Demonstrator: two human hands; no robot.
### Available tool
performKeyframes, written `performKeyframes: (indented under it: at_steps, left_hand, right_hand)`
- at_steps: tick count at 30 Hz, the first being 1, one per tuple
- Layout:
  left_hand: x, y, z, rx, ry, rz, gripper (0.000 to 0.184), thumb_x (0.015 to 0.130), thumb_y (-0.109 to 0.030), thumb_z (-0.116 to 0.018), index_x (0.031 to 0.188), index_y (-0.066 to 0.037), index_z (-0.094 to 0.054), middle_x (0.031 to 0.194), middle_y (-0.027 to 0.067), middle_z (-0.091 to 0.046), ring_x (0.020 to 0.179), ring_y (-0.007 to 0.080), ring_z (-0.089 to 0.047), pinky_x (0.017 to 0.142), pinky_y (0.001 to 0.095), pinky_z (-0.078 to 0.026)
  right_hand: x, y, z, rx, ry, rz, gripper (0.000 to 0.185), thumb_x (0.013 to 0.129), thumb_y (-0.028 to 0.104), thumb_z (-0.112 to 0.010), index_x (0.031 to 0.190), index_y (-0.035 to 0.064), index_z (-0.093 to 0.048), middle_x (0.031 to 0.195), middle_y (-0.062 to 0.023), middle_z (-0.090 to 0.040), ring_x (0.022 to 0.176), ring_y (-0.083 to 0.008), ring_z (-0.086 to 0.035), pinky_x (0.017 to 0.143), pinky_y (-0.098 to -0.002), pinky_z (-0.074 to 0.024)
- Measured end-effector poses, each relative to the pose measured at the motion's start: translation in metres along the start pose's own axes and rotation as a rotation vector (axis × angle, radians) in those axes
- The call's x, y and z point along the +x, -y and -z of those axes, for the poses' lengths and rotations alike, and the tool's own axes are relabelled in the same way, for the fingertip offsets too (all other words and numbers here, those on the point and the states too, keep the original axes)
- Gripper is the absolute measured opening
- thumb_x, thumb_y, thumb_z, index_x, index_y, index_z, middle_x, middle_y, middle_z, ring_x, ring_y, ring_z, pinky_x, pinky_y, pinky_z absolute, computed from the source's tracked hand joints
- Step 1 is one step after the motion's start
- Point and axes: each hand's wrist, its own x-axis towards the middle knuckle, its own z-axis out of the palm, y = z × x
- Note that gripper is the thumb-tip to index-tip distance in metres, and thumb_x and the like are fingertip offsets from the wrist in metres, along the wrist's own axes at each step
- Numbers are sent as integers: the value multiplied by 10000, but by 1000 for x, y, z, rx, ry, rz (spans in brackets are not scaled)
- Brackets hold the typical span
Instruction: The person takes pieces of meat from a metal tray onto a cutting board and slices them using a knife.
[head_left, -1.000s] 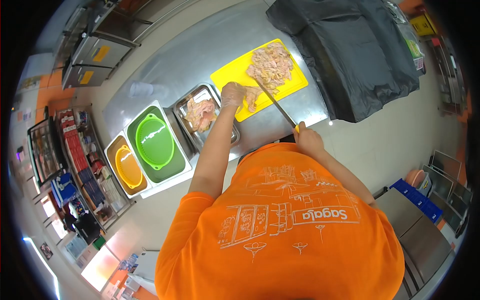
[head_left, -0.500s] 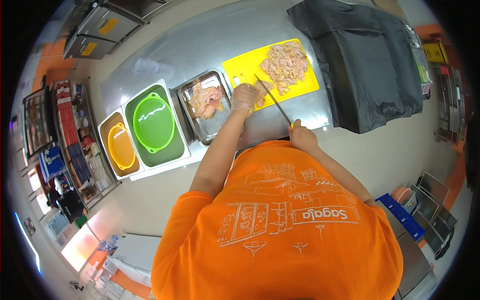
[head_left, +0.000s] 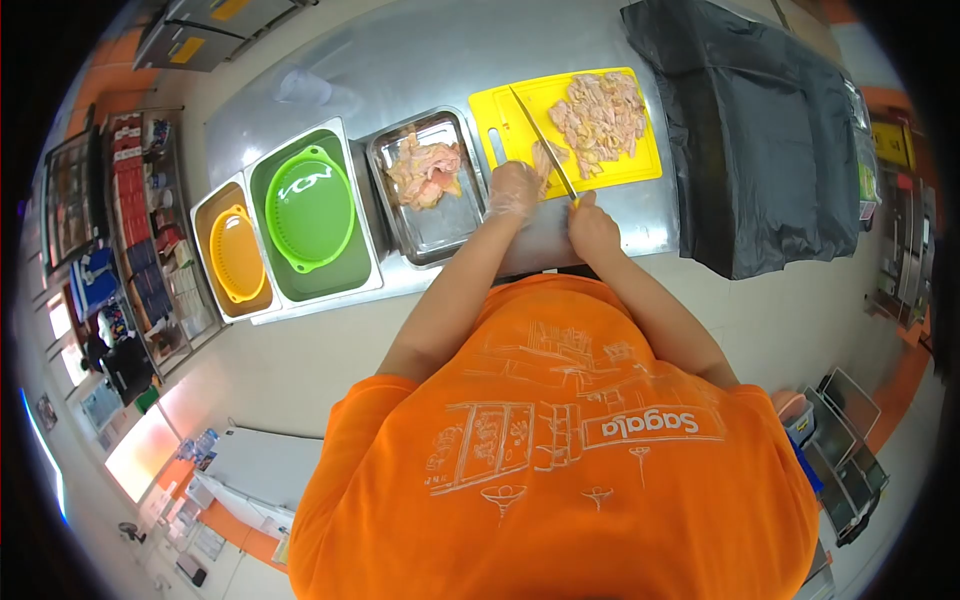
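Note:
My right hand (head_left: 595, 230) grips the yellow handle of a long knife (head_left: 541, 140), whose blade slants up and left over the yellow cutting board (head_left: 500, 97). In a clear plastic glove, my left hand (head_left: 513, 188) presses on a strip of raw meat (head_left: 547, 166) at the board's lower left, close beside the blade; its fingertips are partly hidden. A heap of cut meat pieces (head_left: 600, 120) covers the board's right part. Left of the board, larger raw meat pieces (head_left: 425, 172) lie in a steel tray (head_left: 440, 245).
A green basket (head_left: 310, 210) and an orange basket (head_left: 238, 255) sit in steel pans at the left. Black plastic sheeting (head_left: 770, 140) covers the table's right end. A clear container (head_left: 303, 88) stands behind on the steel table (head_left: 420, 60).
My right hand and the knife have moved up and closer to my left hand, with the blade now steeper across the meat. The whole view has shifted slightly.

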Motion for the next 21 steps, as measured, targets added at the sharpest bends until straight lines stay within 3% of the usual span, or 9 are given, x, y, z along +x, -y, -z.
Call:
performKeyframes:
  at_steps: [3,8,13,18,21]
  left_hand:
    - [-3,-5,1,-14,-23,56,247,842,-280,-766,842,-34,-783,828,201,-741,817,347,-738,780,413,-575]
    - [-3,1,0,1,-43,-51,218,859,-252,-743,818,-41,-774,840,219,-731,820,378,-728,766,443,-577]
    - [-11,-2,3,-4,-6,-11,259,838,-305,-770,823,-46,-779,827,208,-736,806,361,-733,769,423,-577]
    - [-5,-3,5,49,-2,-4,335,840,-385,-777,831,-50,-780,802,192,-741,771,338,-737,749,402,-575]
    - [-24,-47,32,-146,43,210,284,843,-295,-758,877,-14,-771,806,219,-730,809,358,-730,778,433,-575]
  right_hand:
    - [2,1,2,-20,29,-31,417,1055,348,-486,1144,-59,-468,854,-270,-709,796,-447,-721,708,-533,-589]
    - [-32,-28,-3,-5,136,-80,504,1050,389,-486,1206,-89,-470,836,-269,-710,777,-467,-713,698,-540,-586]
    - [38,10,-2,84,-50,51,479,1052,354,-472,1249,-83,-468,843,-261,-718,827,-462,-716,728,-553,-575]
    - [12,-4,7,88,46,-26,371,1038,344,-496,1157,-7,-478,931,-283,-719,869,-470,-710,786,-572,-560]
    - [-39,-33,8,110,184,-129,357,1043,350,-492,1138,6,-478,955,-287,-715,893,-477,-707,810,-583,-552]
